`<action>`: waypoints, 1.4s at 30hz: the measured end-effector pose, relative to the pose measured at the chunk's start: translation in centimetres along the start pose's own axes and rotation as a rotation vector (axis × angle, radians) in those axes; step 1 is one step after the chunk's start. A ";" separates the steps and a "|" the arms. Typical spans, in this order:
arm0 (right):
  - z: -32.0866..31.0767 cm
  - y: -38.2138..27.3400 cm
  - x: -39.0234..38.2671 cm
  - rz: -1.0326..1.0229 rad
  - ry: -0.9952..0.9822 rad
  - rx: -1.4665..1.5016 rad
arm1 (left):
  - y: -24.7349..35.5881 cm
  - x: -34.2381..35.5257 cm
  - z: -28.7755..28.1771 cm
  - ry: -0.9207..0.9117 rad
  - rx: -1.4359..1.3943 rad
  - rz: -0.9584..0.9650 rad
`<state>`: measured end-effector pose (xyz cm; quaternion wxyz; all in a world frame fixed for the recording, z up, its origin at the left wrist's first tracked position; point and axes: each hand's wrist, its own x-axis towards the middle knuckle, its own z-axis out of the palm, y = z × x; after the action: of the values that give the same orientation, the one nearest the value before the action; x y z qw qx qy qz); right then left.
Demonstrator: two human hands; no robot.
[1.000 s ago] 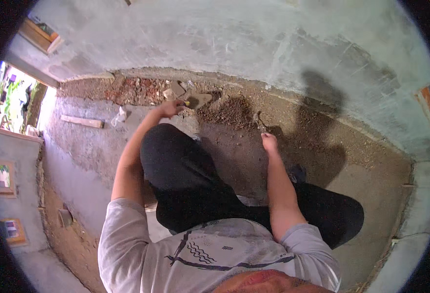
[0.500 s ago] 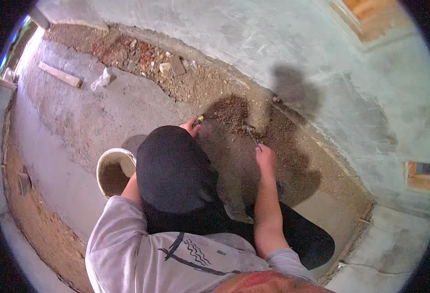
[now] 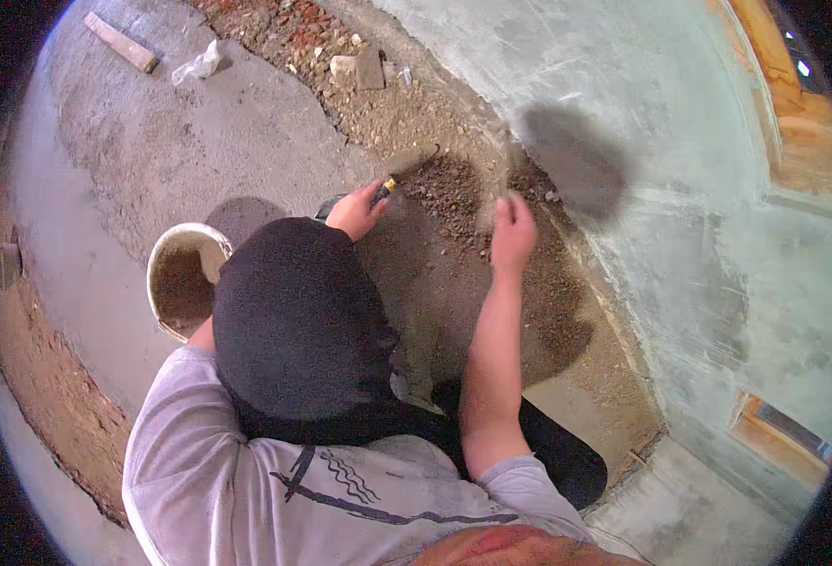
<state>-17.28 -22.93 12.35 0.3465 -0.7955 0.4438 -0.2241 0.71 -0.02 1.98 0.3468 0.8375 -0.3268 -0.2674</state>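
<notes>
My left hand (image 3: 352, 215), beyond my raised left knee, grips a tool with a black-and-yellow handle (image 3: 385, 191). A dark edge shows behind the knuckles; the rest of this tool is hidden. My right hand (image 3: 513, 234) is closed on what looks like a small trowel (image 3: 504, 174), smeared by motion and pointing toward the wall. Beneath and between the hands lies a heap of dark, crumbly gravelly mix (image 3: 449, 193), beside a smoother damp strip (image 3: 402, 269). The trowel's blade cannot be made out.
A white bucket (image 3: 154, 288) with grey-brown material inside stands left of my knee. Rubble and a broken block (image 3: 369, 69) lie ahead along the plastered wall (image 3: 661, 226). Farther left are a wooden board (image 3: 119, 42) and a crumpled plastic bag (image 3: 199, 62) on grey screed.
My right hand has moved forward, and its tool swung from pointing at the heap to pointing toward the wall. My left hand shows more fully past the knee. The whole view has shifted.
</notes>
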 end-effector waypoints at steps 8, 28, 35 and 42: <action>4.4 2.0 2.4 0.033 0.090 0.418 | -0.8 0.2 -0.2 -0.009 -0.071 0.003; 6.8 3.2 1.9 0.241 0.090 0.682 | -0.3 0.2 -0.1 0.053 -0.002 0.031; 12.0 11.6 -0.1 0.183 -0.142 -0.017 | 0.2 0.1 -0.5 -0.010 0.021 -0.026; 6.8 4.6 2.7 0.114 -0.010 0.190 | -0.1 0.3 -0.1 0.014 0.004 0.012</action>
<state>-13.92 -24.59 4.50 0.4347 -0.7336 0.4635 -0.2409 1.03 -0.16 1.86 0.3493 0.8380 -0.3298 -0.2587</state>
